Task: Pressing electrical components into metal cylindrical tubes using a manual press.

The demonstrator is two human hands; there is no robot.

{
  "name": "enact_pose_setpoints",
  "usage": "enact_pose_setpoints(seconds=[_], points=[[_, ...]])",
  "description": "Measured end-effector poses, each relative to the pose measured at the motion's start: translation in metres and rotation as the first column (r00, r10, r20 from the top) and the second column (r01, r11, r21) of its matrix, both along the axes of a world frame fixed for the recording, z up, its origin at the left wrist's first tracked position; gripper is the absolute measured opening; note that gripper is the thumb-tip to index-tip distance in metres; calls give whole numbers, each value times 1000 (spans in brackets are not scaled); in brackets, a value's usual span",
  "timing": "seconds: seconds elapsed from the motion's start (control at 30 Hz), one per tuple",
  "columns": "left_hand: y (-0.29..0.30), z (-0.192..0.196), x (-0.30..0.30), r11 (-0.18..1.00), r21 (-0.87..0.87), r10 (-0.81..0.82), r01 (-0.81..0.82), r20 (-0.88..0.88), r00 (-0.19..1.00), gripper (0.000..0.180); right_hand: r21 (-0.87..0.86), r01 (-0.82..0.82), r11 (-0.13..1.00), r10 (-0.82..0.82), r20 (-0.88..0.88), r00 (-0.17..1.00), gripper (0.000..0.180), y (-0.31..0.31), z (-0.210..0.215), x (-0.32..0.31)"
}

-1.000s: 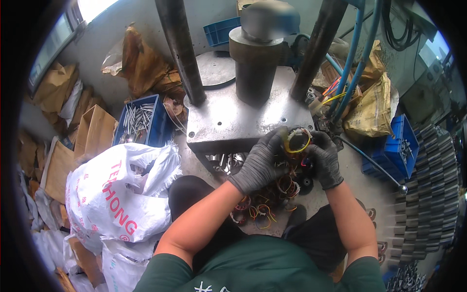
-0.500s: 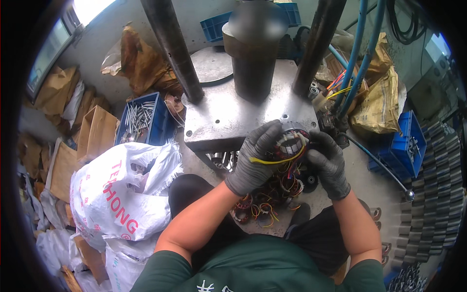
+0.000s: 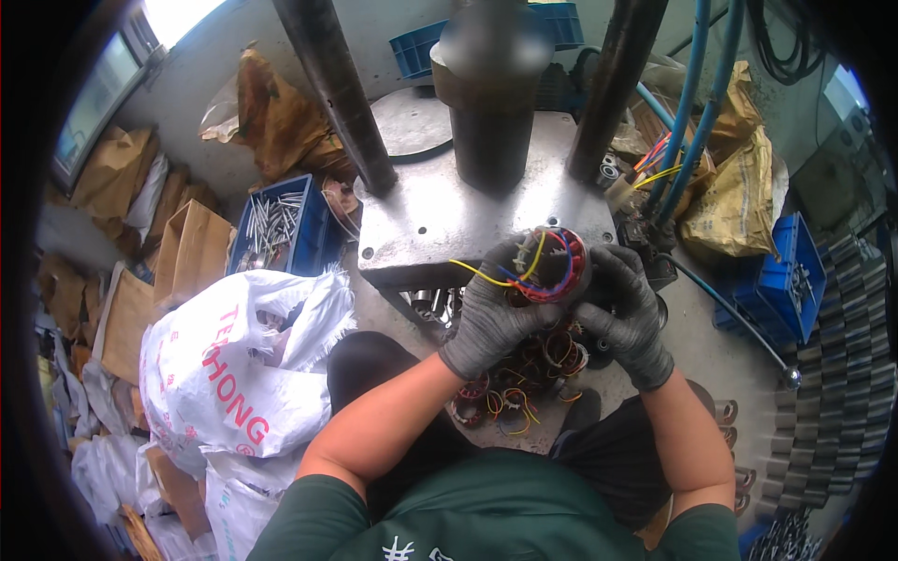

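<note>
both gloved hands meet just right of the middle of the frame, at the front edge of the press plate (image 3: 440, 220). the left hand (image 3: 491, 318) is closed around a round wound coil (image 3: 547, 266) with red, blue and yellow wires trailing off it (one yellow lead sticks out to the left), gripping it from below and the side. the right hand (image 3: 627, 313) curls around the coil's right side, fingers bent against it, so both hands hold the same piece just in front of the plate and not resting on it.

below the hands, in the person's lap, lies a heap of similar coils (image 3: 524, 379) with loose coloured leads. the dark ram (image 3: 486, 103) stands above the plate between two columns. a blue crate of metal pins (image 3: 281, 229) sits at the left, and a white printed sack (image 3: 234, 365) lies lower left.

the step looks like turning and checking the coil in hand, leads being sorted. a next move would likely call for keeping the leads clear and seating the coil squarely under the ram.
</note>
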State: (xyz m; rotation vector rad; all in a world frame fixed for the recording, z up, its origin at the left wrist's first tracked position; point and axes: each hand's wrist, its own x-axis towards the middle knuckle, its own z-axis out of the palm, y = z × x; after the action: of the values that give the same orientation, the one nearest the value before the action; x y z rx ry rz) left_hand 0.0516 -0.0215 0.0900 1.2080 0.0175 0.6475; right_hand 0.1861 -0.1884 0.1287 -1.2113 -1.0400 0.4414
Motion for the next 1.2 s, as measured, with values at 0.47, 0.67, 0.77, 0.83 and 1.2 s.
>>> enact_pose_setpoints(seconds=[0.47, 0.67, 0.77, 0.83, 1.2], points=[[0, 4, -18, 947, 302, -47, 107, -201, 978, 40, 135, -98, 986, 165, -692, 703, 69, 10, -12, 10], [8, 18, -9, 983, 169, 124, -75, -302, 945, 26, 110, -97, 989, 143, -862, 487, 53, 7, -4, 3], [2, 22, -5, 1000, -4, 24, -25, -185, 982, 28, 111, -185, 977, 189, -854, 486, 54, 8, -20, 9], [-1, 16, -3, 998, 57, 2, 8, -176, 984, 27, 106, -203, 973, 197, -840, 506, 55, 10, -26, 7], [7, 2, -1, 913, 404, 125, -61, -134, 983, 23, 116, -161, 980, 176, -883, 436, 61, 10, -21, 2]])
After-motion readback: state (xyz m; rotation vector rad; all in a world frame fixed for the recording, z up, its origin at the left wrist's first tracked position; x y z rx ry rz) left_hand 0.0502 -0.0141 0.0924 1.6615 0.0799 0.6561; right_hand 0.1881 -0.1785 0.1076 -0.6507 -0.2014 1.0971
